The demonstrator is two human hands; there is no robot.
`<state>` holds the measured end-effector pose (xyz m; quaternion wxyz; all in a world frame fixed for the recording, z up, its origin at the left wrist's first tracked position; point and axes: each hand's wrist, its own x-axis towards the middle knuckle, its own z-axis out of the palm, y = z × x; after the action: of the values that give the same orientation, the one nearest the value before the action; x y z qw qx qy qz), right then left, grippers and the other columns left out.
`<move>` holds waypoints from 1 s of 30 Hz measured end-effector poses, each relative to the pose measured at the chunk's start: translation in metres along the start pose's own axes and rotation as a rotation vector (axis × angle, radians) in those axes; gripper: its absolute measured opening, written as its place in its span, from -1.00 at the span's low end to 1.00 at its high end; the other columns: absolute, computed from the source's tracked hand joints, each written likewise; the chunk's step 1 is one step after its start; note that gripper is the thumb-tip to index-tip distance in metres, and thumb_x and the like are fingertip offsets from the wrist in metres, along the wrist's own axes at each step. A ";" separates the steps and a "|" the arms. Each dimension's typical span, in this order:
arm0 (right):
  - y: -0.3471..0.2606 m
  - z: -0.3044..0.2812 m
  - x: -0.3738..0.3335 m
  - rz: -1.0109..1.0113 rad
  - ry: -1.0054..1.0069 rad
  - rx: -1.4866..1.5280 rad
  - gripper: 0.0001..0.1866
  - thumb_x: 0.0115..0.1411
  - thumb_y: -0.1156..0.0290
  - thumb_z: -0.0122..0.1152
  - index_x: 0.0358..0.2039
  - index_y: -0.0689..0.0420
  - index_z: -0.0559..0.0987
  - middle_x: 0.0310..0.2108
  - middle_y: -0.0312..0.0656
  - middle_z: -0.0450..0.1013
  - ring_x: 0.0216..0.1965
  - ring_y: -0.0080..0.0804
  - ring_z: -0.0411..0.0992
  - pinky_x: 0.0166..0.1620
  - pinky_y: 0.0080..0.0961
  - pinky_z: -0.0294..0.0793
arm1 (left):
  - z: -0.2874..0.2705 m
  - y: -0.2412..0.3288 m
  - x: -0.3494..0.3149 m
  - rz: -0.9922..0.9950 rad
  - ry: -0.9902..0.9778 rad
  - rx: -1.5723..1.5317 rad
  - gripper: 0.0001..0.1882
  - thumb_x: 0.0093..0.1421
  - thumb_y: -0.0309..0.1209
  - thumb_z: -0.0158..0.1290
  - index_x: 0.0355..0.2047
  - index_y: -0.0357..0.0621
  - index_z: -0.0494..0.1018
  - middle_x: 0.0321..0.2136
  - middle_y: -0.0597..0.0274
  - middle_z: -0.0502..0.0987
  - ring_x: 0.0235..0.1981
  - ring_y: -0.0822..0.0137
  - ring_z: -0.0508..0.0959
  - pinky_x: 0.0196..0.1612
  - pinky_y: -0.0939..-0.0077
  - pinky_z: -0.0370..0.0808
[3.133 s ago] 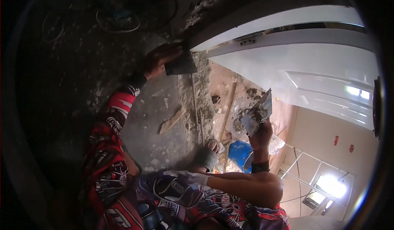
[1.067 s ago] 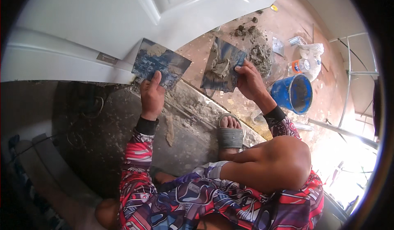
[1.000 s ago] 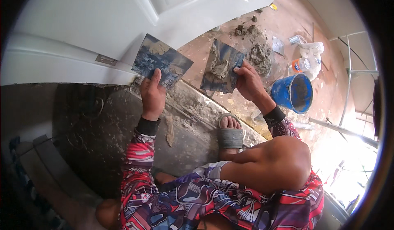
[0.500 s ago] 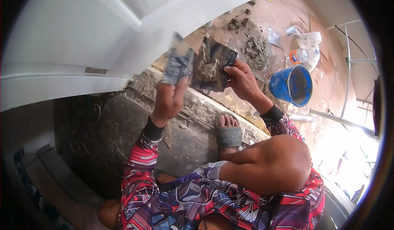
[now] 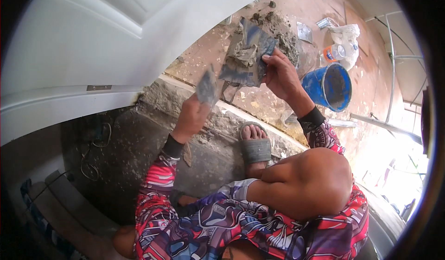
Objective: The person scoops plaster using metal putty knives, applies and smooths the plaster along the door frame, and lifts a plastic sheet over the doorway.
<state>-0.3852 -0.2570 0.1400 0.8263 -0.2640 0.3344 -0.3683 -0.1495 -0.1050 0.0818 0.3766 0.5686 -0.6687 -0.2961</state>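
Observation:
My left hand [image 5: 191,117] is closed round a flat, grey-smeared scraper blade [image 5: 206,88], held up on edge and blurred by motion. To its right, my right hand [image 5: 282,77] pinches the right edge of a thin dark sheet [image 5: 262,40], thumb on top. A lump of wet grey mortar [image 5: 244,53] sits on that sheet, with smears around it. Blade and sheet are apart, both above the rough concrete sill [image 5: 160,89]. Behind the sheet, a heap of grey mortar [image 5: 285,33] lies on the floor, partly hidden.
A white panelled door [image 5: 88,47] fills the upper left. At right stand a blue bucket [image 5: 315,87], a clear bottle [image 5: 334,53] with an orange label, and a white plastic bag [image 5: 350,35]. A small metal plate [image 5: 304,32] lies nearby. My sandalled foot [image 5: 256,149] rests by the sill.
The scraper in my left hand has moved down and away from the sheet. My right hand has raised the sheet slightly and turned its face, showing more mortar.

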 end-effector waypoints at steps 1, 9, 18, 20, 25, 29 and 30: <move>0.003 -0.007 0.001 0.004 -0.001 0.007 -0.92 0.26 0.52 -0.02 -0.23 0.15 0.39 -0.35 -0.31 0.43 -0.39 -0.54 0.51 -0.40 -0.40 0.66 | -0.007 0.001 -0.003 -0.203 0.005 -0.152 -0.85 0.15 -0.50 -0.05 -0.40 -0.39 0.43 -0.51 -0.11 0.42 -0.50 0.02 0.44 -0.34 0.22 0.41; 0.025 -0.045 -0.006 0.153 0.013 -0.139 -0.93 0.23 0.52 0.01 -0.27 0.16 0.44 -0.42 -0.31 0.47 -0.52 -0.60 0.48 -0.50 -0.60 0.59 | -0.008 -0.001 0.001 -0.529 0.297 -0.699 -0.77 0.16 -0.46 0.07 -0.57 -0.38 0.39 -0.70 0.09 0.40 -0.67 0.32 0.29 -0.49 0.44 0.31; 0.023 -0.021 0.009 0.092 -0.047 -0.136 -0.88 0.25 0.53 -0.02 -0.21 0.18 0.44 -0.42 -0.33 0.45 -0.51 -0.60 0.48 -0.53 -0.60 0.53 | 0.005 0.021 0.002 0.004 -0.118 0.113 -0.83 0.13 -0.53 -0.01 -0.47 -0.50 0.42 -0.34 -0.33 0.45 -0.45 -0.20 0.48 -0.39 0.10 0.40; 0.015 -0.021 0.009 0.070 -0.060 -0.102 -0.88 0.25 0.54 -0.02 -0.20 0.17 0.43 -0.41 -0.32 0.45 -0.51 -0.58 0.48 -0.52 -0.58 0.54 | 0.011 0.006 -0.002 0.005 -0.109 0.115 -0.83 0.14 -0.54 -0.01 -0.48 -0.49 0.41 -0.34 -0.31 0.46 -0.45 -0.13 0.50 -0.39 0.13 0.41; 0.000 -0.032 0.008 0.025 0.107 -0.032 -0.88 0.24 0.54 -0.02 -0.20 0.16 0.40 -0.36 -0.30 0.45 -0.48 -0.49 0.51 -0.44 -0.47 0.62 | -0.020 -0.002 -0.006 -0.414 -0.206 -0.118 -0.81 0.16 -0.51 -0.02 -0.23 -0.37 0.40 -0.24 -0.07 0.50 -0.35 0.24 0.55 -0.33 0.25 0.48; 0.012 -0.067 -0.007 0.160 -0.013 -0.037 -0.74 0.22 0.55 -0.02 -0.06 0.20 0.40 -0.20 -0.20 0.50 -0.26 -0.45 0.56 -0.24 -0.34 0.67 | -0.017 0.025 0.007 -0.433 0.323 -1.133 -0.72 0.22 -0.49 -0.03 -0.05 -0.24 0.39 -0.17 0.13 0.56 -0.19 0.32 0.57 -0.21 0.42 0.53; 0.019 -0.075 -0.010 0.204 -0.046 -0.027 -0.72 0.20 0.56 -0.01 -0.05 0.20 0.42 -0.16 -0.16 0.51 -0.22 -0.41 0.57 -0.20 -0.31 0.67 | -0.021 0.032 0.013 -0.466 0.254 -1.335 -0.72 0.24 -0.44 -0.04 -0.04 -0.20 0.39 -0.17 0.11 0.54 -0.20 0.25 0.56 -0.15 0.32 0.51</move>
<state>-0.4384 -0.2519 0.0828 0.8632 -0.2483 0.3456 -0.2716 -0.1504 -0.1111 0.1218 0.6458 0.3752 -0.1572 -0.6461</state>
